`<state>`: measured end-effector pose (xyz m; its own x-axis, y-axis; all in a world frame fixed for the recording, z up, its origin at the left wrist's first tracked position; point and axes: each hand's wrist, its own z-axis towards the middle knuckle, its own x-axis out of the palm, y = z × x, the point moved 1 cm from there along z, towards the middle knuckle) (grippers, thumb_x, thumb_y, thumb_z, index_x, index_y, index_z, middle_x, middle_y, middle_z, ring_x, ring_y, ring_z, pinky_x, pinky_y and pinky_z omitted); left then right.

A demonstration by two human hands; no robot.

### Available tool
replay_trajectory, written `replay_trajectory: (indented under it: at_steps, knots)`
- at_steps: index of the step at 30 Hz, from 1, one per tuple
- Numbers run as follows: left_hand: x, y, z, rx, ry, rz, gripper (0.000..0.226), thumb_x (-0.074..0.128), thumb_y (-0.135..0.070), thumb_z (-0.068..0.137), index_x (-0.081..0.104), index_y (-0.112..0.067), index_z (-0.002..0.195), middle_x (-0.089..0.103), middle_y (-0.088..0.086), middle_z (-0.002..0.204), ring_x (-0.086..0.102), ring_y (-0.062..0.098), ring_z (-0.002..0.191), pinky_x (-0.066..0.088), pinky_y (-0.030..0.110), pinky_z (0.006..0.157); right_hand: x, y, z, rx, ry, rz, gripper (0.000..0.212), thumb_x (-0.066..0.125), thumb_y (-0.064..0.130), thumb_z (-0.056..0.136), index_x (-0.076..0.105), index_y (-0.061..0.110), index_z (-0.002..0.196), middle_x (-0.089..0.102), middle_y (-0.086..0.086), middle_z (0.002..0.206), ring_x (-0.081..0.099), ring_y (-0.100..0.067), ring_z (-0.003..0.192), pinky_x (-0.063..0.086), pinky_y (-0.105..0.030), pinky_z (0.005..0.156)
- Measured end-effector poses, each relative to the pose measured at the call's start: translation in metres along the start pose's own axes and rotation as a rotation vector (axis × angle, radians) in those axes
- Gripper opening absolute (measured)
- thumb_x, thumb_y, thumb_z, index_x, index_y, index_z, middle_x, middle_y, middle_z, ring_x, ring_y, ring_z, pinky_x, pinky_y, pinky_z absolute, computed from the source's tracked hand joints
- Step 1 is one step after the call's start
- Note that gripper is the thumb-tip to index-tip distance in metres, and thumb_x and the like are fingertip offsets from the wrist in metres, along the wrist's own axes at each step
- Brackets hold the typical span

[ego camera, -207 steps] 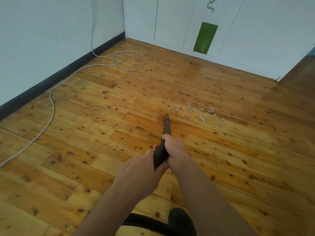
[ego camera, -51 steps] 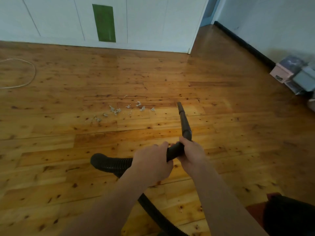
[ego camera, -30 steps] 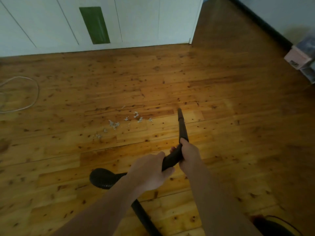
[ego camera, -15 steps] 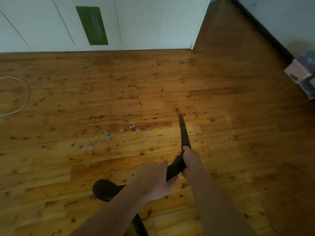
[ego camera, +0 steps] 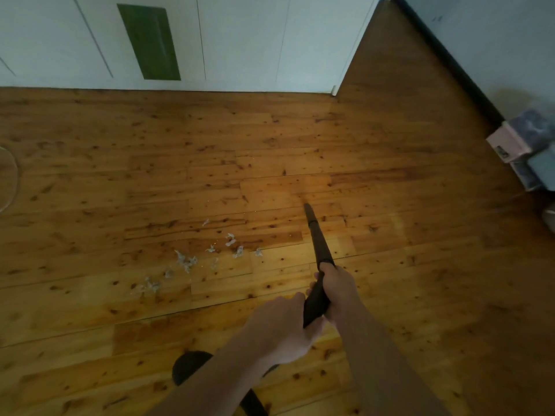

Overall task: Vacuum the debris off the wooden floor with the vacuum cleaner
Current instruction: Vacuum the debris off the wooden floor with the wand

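Both hands wrapped tight round black vacuum tube (ego camera: 318, 253), left hand (ego camera: 282, 328) behind right hand (ego camera: 338, 291), grey debris (ego camera: 192, 261) on wooden floor (ego camera: 390, 235) off to the left of the tube's tip

Dark vacuum nozzle (ego camera: 315, 235) angled floorward, right of pale debris (ego camera: 192, 261) scattered on wooden floor (ego camera: 390, 265).

A single head-worn wide-angle camera looks forward and steeply down over the wearer's forearms onto the knotty orange-brown plank floor (ego camera: 270, 163), near at the frame's bottom, reaching to white cabinet doors (ego camera: 240, 40) and the black skirting board (ego camera: 450, 58) beyond.
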<state>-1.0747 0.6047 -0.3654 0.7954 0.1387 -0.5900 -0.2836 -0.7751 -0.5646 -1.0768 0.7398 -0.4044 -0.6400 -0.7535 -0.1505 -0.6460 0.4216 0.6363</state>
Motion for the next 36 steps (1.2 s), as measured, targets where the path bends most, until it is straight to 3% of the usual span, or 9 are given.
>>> replay_trajectory:
  at_steps: [8,12,14,25,32,36]
  knots:
    - [-0.015,0.014,-0.008,-0.010,0.027,-0.103,0.036,0.041,-0.055,0.098,0.049,-0.021,0.106,0.054,-0.004,0.074,0.048,0.012,0.057,0.040,0.025,0.050,0.022,0.006,-0.010,-0.004,0.059,-0.040,0.012,0.049,0.017,0.101,0.054,0.011,0.110,0.053,-0.011,0.088,0.050,-0.020,0.062,0.049,-0.029,0.047]
    - [-0.018,0.017,-0.018,-0.066,0.117,-0.224,0.027,0.048,-0.045,0.095,0.046,-0.026,0.075,0.048,-0.005,0.063,0.042,0.012,0.051,0.038,0.026,0.051,0.025,0.001,-0.025,0.010,0.071,-0.057,0.016,0.049,0.016,0.101,0.051,0.009,0.116,0.054,-0.014,0.093,0.051,-0.022,0.064,0.050,-0.033,0.052]
    - [-0.021,0.018,-0.021,-0.104,0.125,-0.257,0.028,0.049,-0.040,0.093,0.044,-0.025,0.069,0.044,-0.005,0.060,0.039,0.011,0.048,0.036,0.025,0.049,0.028,0.001,-0.031,0.004,0.088,-0.057,0.018,0.048,0.014,0.101,0.049,0.008,0.119,0.054,-0.015,0.094,0.050,-0.022,0.062,0.049,-0.034,0.051]
    - [-0.022,-0.011,-0.042,-0.162,0.108,-0.164,0.036,0.042,-0.052,0.093,0.055,-0.021,0.104,0.062,-0.003,0.084,0.057,0.014,0.068,0.050,0.029,0.062,0.016,-0.003,-0.058,0.049,0.090,-0.130,0.018,0.049,0.015,0.099,0.051,0.009,0.117,0.062,-0.014,0.096,0.055,-0.019,0.057,0.049,-0.025,0.044]
    - [-0.026,-0.033,-0.047,-0.230,0.105,-0.168,0.037,0.042,-0.052,0.095,0.055,-0.020,0.110,0.066,0.001,0.093,0.054,0.014,0.068,0.049,0.029,0.063,0.002,0.007,-0.064,0.109,0.138,-0.063,0.009,0.050,0.014,0.099,0.054,0.014,0.108,0.060,-0.013,0.093,0.053,-0.021,0.061,0.050,-0.027,0.045]
    - [-0.030,-0.047,-0.036,-0.265,0.028,-0.148,0.031,0.044,-0.050,0.096,0.055,-0.022,0.107,0.066,-0.005,0.088,0.055,0.008,0.064,0.043,0.020,0.053,-0.001,0.024,-0.051,0.094,0.179,-0.093,0.010,0.047,0.012,0.099,0.053,0.009,0.107,0.054,-0.014,0.088,0.051,-0.020,0.057,0.048,-0.028,0.045]
